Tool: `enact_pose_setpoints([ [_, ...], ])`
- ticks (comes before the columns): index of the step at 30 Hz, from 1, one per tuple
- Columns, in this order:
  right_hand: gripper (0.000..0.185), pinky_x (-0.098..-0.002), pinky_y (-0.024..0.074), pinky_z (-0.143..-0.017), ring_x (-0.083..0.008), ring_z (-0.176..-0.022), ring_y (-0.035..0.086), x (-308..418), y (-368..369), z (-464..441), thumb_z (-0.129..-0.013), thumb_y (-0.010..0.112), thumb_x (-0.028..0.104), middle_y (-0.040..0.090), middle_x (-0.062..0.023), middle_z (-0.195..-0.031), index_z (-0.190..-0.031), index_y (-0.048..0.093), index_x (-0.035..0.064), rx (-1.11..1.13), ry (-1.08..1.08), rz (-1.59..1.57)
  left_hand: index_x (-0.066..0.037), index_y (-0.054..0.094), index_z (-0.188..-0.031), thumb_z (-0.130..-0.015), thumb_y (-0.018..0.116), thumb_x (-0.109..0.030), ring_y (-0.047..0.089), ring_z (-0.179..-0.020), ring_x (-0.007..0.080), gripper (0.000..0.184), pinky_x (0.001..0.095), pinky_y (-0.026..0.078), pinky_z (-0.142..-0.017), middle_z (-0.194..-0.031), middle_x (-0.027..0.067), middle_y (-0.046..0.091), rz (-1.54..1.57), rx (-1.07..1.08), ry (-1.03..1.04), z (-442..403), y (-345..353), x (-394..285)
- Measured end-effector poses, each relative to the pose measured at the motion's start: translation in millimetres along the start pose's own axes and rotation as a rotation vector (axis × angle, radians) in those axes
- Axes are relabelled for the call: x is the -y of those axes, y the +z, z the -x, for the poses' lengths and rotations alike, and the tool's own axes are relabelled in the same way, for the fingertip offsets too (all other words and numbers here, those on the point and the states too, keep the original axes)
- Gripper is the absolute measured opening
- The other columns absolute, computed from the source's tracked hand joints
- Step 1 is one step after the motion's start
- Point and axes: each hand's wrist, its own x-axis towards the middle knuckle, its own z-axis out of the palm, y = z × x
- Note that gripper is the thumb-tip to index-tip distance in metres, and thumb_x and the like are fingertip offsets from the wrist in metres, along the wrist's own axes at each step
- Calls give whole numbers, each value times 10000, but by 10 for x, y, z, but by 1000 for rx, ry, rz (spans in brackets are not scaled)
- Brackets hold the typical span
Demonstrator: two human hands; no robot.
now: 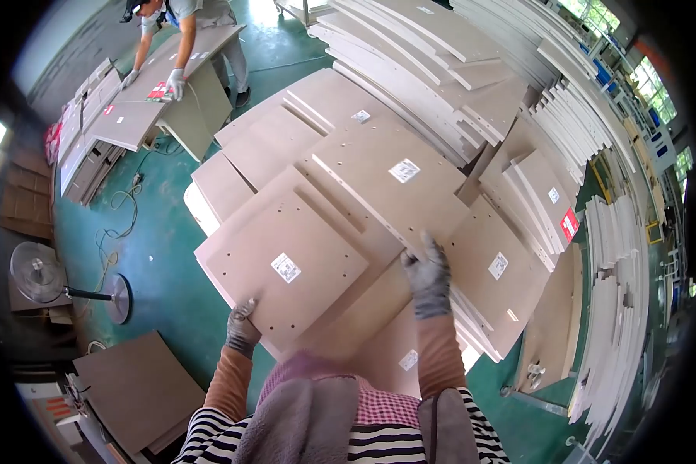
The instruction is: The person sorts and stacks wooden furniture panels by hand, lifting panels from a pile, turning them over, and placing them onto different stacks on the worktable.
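My left hand [243, 329], in a grey glove, grips the near left edge of a square wooden panel [305, 278] with its thumb on top. That panel has drilled holes and a white label [286, 267]. My right hand [428, 277], also gloved, is at the near edge of a larger brown panel [390, 174], its fingers closed over that edge. The larger panel carries a white label [404, 170] and a row of holes along its side. Both panels lie on a stack of similar boards. The fingertips under the boards are hidden.
Another labelled panel [483, 263] lies to the right. Tall stacks of boards [433, 62] stand behind. At the far left a person [179, 31] leans over a table [174, 66]. A standing fan [69, 290], cables [120, 201] and leaning boards [139, 390] are on the left.
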Motion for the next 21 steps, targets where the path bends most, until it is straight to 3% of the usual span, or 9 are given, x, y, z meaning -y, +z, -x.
enact_pose_setpoints([
  [1,174,-305,475,-527,-166,-539,541,-113,109,-105,-850,696,211,624,-34,-808,-955,591,120,8,4,3,15,483,-1278,-749,728,-191,575,-1089,328,618,454,454,-971,-1182,150,594,23,-4,-3,37,-66,7],
  [3,302,-282,492,-556,-145,-682,541,-321,248,-309,-787,769,205,551,-29,-879,-979,551,121,14,58,64,19,483,-1277,-742,734,-192,571,-1099,325,627,447,447,-978,-1195,149,591,62,-13,-9,119,-192,-3],
  [10,314,-286,505,-596,-154,-715,537,-791,232,-782,-797,772,229,553,-29,-902,-982,541,122,-2,165,90,14,484,-1278,-744,731,-181,564,-1113,323,620,446,436,-992,-1203,145,590,75,-73,-30,269,-387,25],
  [12,341,-296,513,-616,-160,-740,536,-888,155,-892,-789,781,243,561,-25,-954,-1001,539,129,-68,227,84,18,523,-1227,-764,656,-117,585,-1063,280,500,409,462,-967,-1160,125,602,102,-72,-53,264,-381,21],
  [15,371,-305,519,-628,-166,-770,539,-968,66,-926,-784,786,261,554,-30,-985,-1017,529,130,44,178,174,17,539,-1210,-763,657,-118,587,-1065,284,482,409,461,-971,-1145,125,610,102,-68,-65,250,-359,-3],
  [21,387,-309,525,-648,-154,-821,541,-909,146,-722,-784,782,303,553,-22,-994,-1021,529,131,30,114,188,15,540,-1207,-765,660,-120,586,-1070,300,478,435,461,-969,-1145,133,611,111,-69,-84,264,-301,-13],
])
